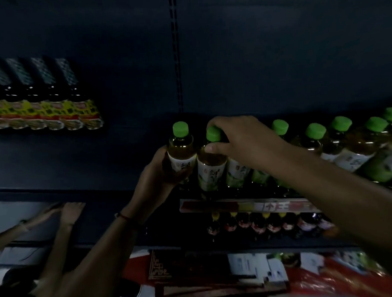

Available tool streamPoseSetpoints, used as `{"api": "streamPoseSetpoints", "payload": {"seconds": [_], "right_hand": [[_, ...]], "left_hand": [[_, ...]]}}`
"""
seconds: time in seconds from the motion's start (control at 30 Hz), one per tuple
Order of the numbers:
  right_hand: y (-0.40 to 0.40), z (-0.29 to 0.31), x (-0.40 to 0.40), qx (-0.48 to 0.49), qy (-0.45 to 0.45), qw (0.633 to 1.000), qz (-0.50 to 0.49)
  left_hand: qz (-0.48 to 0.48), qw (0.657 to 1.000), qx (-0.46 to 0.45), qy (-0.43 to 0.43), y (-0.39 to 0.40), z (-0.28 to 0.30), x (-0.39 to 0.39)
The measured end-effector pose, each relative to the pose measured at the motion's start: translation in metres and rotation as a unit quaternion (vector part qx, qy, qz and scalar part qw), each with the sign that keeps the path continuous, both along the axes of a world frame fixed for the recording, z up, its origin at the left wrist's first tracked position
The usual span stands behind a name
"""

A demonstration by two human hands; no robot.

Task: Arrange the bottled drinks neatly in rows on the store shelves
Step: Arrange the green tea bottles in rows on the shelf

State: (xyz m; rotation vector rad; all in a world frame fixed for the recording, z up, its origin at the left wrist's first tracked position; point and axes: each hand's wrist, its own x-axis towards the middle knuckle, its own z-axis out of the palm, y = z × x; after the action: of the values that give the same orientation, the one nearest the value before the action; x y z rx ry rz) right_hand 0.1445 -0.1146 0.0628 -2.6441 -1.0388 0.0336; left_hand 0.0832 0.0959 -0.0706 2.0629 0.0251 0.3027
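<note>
A row of green-capped tea bottles with white and green labels stands on the dark shelf (133, 172), running from the middle to the right edge. My left hand (160, 174) grips the leftmost bottle (181, 149) round its body from below and behind. My right hand (237, 138) reaches in from the right and pinches the green cap of the second bottle (213, 161), thumb in front and fingers over the top. More bottles of the same kind (337, 139) line up to the right, partly hidden by my right forearm.
Dark bottles with yellow patterned labels (44, 109) stand at the left of the shelf. A lower shelf holds dark bottles with yellow caps (260, 224) behind a price strip (248, 206). Another person's two hands (66, 213) rest on a shelf at lower left. Cardboard boxes (217, 276) lie below.
</note>
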Motion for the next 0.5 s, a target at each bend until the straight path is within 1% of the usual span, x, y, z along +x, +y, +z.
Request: {"api": "streamPoseSetpoints", "payload": {"seconds": [0.1, 0.2, 0.3, 0.4, 0.5], "right_hand": [[0.004, 0.000, -0.002, -0.007, -0.011, 1.000, -0.025], [0.007, -0.001, -0.003, -0.005, -0.016, 0.999, -0.039], [0.008, -0.003, -0.003, -0.002, -0.028, 0.999, -0.042], [0.006, -0.005, -0.005, 0.002, -0.042, 0.998, -0.040], [0.004, -0.007, -0.005, 0.001, -0.052, 0.998, -0.031]], "left_hand": [[0.012, 1.000, -0.014, -0.001, 0.002, -0.009, 0.005], [0.049, 0.998, 0.036, -0.029, -0.002, -0.008, 0.001], [0.076, 0.993, 0.064, -0.059, -0.008, -0.004, -0.007], [0.075, 0.992, 0.074, -0.072, -0.010, -0.003, -0.011], [0.052, 0.992, 0.069, -0.094, -0.008, -0.007, -0.013]]}}
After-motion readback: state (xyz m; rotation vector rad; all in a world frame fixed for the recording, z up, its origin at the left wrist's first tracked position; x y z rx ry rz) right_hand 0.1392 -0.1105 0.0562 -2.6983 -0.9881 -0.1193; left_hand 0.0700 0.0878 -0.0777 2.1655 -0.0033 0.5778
